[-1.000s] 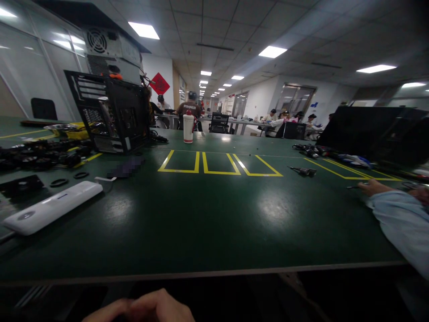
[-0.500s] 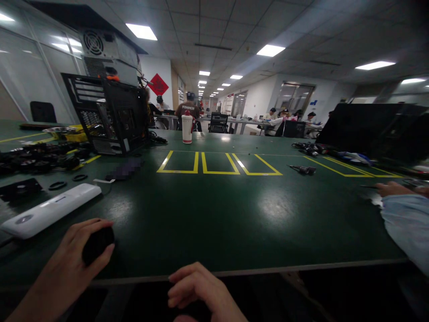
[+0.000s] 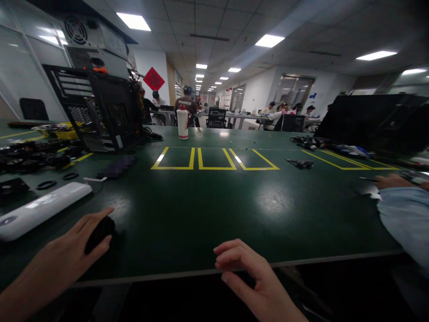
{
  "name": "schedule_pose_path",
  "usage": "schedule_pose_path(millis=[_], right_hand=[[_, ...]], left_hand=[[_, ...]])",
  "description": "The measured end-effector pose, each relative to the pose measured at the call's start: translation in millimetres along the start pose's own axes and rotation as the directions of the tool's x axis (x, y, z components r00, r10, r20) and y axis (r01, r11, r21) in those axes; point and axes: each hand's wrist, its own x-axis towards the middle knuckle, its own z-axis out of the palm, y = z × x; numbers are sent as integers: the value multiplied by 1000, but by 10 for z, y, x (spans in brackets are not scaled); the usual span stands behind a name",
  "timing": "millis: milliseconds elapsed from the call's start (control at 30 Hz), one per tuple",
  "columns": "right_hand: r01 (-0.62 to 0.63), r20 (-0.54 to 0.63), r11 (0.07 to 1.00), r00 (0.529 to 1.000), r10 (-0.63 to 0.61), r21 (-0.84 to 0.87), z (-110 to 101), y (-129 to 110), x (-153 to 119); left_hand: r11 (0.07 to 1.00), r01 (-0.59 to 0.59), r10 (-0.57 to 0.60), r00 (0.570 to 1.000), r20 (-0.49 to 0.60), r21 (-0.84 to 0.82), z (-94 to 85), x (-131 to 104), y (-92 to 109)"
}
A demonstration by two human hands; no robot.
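My left hand (image 3: 69,248) is wrapped around a round black object (image 3: 101,231) at the left front of the green table (image 3: 187,214). Its thumb and fingers press on the object's sides; I cannot make out what kind of thing it is. Just over the table's front edge is my right hand (image 3: 250,270), with nothing in it and its fingers bent but apart. A long white device (image 3: 47,210) lies beyond the left hand, and two black rings (image 3: 46,184) rest behind that.
An open black computer case (image 3: 100,107) stands at the left, near tangled black cables (image 3: 30,156). A white cup (image 3: 182,124) stands mid-table behind yellow tape outlines (image 3: 217,168). Black plugs (image 3: 300,164) lie to the right. A co-worker's blue sleeve (image 3: 402,214) reaches in from the right.
My right hand has moved right and up, and its thumb now shows. The left hand keeps its hold on the black object, which has turned slightly. The view has shifted a little.
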Motion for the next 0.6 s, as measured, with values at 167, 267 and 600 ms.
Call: schedule_pose_path(millis=[167,267,600], right_hand=[[-4,-7,998,1000,3,-56,-104,32,32],[37,17,994,999,-35,-106,-159,-3,134],[44,51,980,998,-35,-192,-355,289,1389]], left_hand=[[999,49,-46,987,151,-15,-89,86,125],[997,9,7,978,210,-76,-134,205,433],[931,-235,280,950,135,-279,566,1297,1461]])
